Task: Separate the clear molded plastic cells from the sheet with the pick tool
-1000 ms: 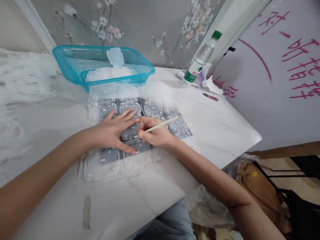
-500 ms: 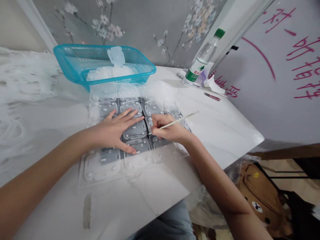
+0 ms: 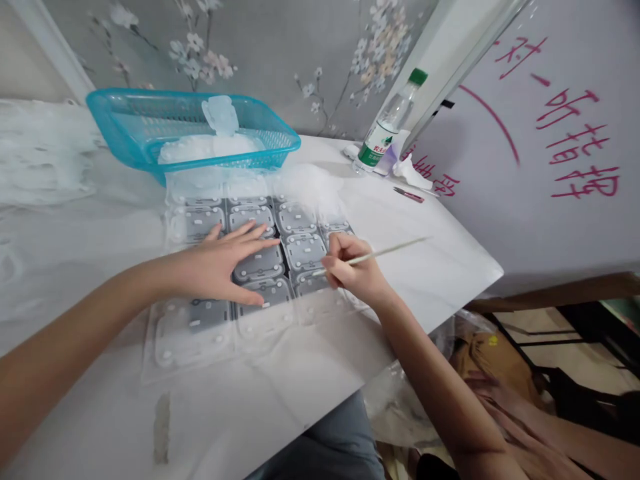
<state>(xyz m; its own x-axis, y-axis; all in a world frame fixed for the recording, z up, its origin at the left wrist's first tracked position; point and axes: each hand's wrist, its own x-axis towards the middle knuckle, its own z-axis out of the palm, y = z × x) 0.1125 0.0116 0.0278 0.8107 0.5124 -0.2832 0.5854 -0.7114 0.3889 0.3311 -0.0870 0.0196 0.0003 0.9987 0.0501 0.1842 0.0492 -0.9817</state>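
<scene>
A clear moulded plastic sheet (image 3: 257,333) lies on the table, with grey rounded-rectangle panels (image 3: 307,252) in rows and dark gaps between some of them. My left hand (image 3: 220,267) is flat on the sheet, fingers spread, holding nothing. My right hand (image 3: 354,265) is closed around a thin pale stick (image 3: 395,249), pen-fashion, over the right-hand panels. The stick's tip points left, close above a panel; whether it touches I cannot tell. Fluffy white film-like material (image 3: 313,187) sits on the sheet's far edge.
Behind the sheet stands a blue basket (image 3: 200,163) containing white pieces. A water bottle (image 3: 383,130), crumpled tissue (image 3: 414,175) and small red-handled snips (image 3: 409,195) are at the back right. White stringy material (image 3: 40,153) lies left. Another person's hand (image 3: 505,400) shows lower right.
My right hand and the stick have lifted back from the dark gap between panels, moving right. My left hand stays spread on the sheet. Another person's hand has appeared at lower right.
</scene>
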